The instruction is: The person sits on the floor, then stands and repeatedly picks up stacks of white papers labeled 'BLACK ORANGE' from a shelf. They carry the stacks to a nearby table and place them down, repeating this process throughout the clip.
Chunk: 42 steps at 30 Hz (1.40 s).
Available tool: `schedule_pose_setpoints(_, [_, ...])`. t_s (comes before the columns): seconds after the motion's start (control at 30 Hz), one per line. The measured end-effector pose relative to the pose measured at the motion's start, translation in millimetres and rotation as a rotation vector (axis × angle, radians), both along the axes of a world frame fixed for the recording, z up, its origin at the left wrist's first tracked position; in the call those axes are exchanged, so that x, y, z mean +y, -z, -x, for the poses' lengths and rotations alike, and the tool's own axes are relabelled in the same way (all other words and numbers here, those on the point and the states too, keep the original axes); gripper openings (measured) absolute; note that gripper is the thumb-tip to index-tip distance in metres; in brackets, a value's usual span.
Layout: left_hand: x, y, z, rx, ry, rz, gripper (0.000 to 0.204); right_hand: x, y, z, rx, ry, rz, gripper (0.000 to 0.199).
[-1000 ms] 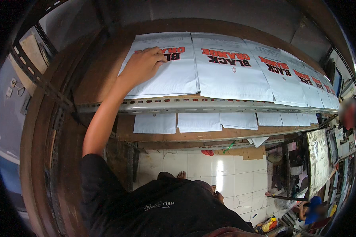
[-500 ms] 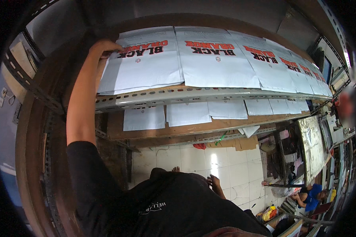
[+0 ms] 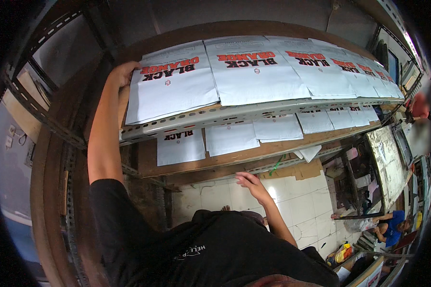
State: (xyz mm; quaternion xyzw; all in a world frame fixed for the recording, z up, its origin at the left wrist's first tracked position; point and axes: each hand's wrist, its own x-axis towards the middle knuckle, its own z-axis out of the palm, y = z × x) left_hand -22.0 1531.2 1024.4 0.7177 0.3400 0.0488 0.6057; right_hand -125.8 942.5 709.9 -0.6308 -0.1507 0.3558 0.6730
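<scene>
White sheets with black and red print (image 3: 172, 91) lie in a row of flat stacks along the upper shelf (image 3: 187, 117). At the left end of this row, my left hand (image 3: 124, 74) is bent round the side edge of the first stack, its fingers closed at that edge; part of the fingers is hard to see. My right hand (image 3: 252, 185) is raised in front of my body, below the lower shelf (image 3: 225, 159). Its fingers are stretched out and it holds nothing.
Smaller-looking white printed sheets (image 3: 179, 150) lie along the lower shelf. A slotted metal post (image 3: 71, 229) stands at my left. Brown cardboard (image 3: 297, 171) lies on the tiled floor (image 3: 292, 201). To the right are a worn board (image 3: 387, 165) and a seated person in blue (image 3: 395, 227).
My right hand has risen from beside my body toward the shelves. My left hand has shifted from on top of the first stack to its side edge. The view has moved slightly.
</scene>
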Motion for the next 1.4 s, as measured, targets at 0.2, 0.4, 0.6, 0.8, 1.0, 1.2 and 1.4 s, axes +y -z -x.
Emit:
schedule_pose_setpoints(0.2, [-8.5,17.3,40.0,-0.251,-0.119,0.078,0.024,73.6,-133.6,2.1,0.003,-0.243,-0.348,0.044])
schedule_pose_setpoints(0.4, [-44.4,22.5,109.1,-0.274,-0.103,-0.067,0.033,144.7,-196.7,12.8,0.263,-0.185,-0.569,0.056])
schedule_pose_setpoints(0.6, [-93.1,4.5,129.4,-0.479,-0.099,0.131,0.033,164.5,-221.5,12.2,0.339,-0.217,-0.67,0.063])
schedule_pose_setpoints(0.8, [-72.4,16.4,122.8,-0.392,-0.125,0.089,0.038,167.6,-228.8,16.4,0.288,-0.045,-0.682,0.047])
schedule_pose_setpoints(1.0, [-69.1,24.4,109.8,-0.495,-0.125,-0.242,0.056,179.2,-217.8,16.2,0.153,0.055,-0.657,0.036])
schedule_pose_setpoints(1.2, [-94.7,-24.2,113.2,-0.728,-0.099,-0.488,0.067,186.0,-244.8,20.1,-0.149,0.119,-0.721,0.032])
schedule_pose_setpoints(1.4, [-59.5,-93.6,41.9,-0.909,-0.086,-0.247,0.062,164.4,-307.0,-28.5,-0.287,0.105,-0.749,0.03])
